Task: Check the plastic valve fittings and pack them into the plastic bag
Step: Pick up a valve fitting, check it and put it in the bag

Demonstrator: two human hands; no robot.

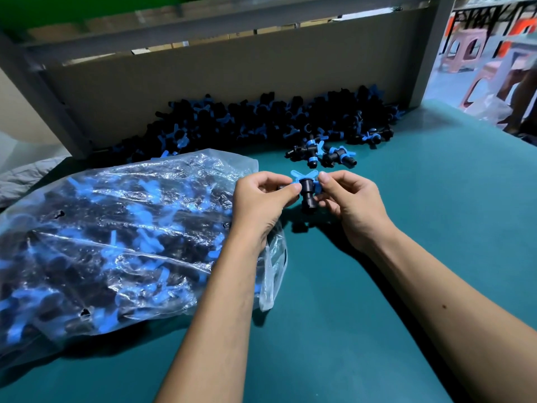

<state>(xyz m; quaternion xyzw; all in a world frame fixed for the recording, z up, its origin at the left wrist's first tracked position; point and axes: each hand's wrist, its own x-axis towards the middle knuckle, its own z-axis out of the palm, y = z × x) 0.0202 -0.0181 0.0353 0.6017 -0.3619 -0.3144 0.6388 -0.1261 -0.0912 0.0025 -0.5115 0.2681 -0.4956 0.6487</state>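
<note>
Both hands, the left hand [263, 199] and right hand [350, 203], pinch one valve fitting [306, 189] between them; best to turn its blue handle fully before dropping it into the plastic bag [116, 237] just left.

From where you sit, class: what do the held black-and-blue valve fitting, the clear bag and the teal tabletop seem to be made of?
Black-and-blue valve fitting: moulded hard plastic, probably; matt black body, smooth blue wings.
Clear bag: thin plastic film; see-through, crinkled, glossy glints.
Teal tabletop: perhaps a rubbery mat; flat, matt, uniform colour.
</note>
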